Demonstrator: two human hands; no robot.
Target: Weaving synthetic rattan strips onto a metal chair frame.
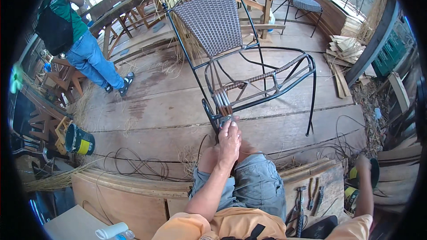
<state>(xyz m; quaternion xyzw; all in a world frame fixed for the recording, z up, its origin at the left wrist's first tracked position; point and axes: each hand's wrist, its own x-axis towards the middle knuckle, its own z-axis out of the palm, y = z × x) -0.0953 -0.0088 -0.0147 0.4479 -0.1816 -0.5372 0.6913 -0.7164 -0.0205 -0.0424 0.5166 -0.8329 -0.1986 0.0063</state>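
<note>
In front of me stands a black metal chair frame [284,90] with a woven grey-brown backrest [211,20]. Its seat is an open frame, with brown strip wound round some bars. Several brown weaving strips [222,100] run down from the backrest over the near rail. My left hand [230,140] is closed around their lower ends, close against the frame; its fingertips partly hide what it grips. My right hand [363,164] reaches far out to the right, beside a dark bucket [374,173] with a yellow label. Motion smears its fingers, so its grip does not show.
Pliers [313,193] and a hammer [300,206] lie on the wooden bench right of my legs. Loose dark strip [142,164] coils across the floor. A dark bucket [80,140] stands left. A person [84,40] with a black backpack stands far left, beside a long table [129,6].
</note>
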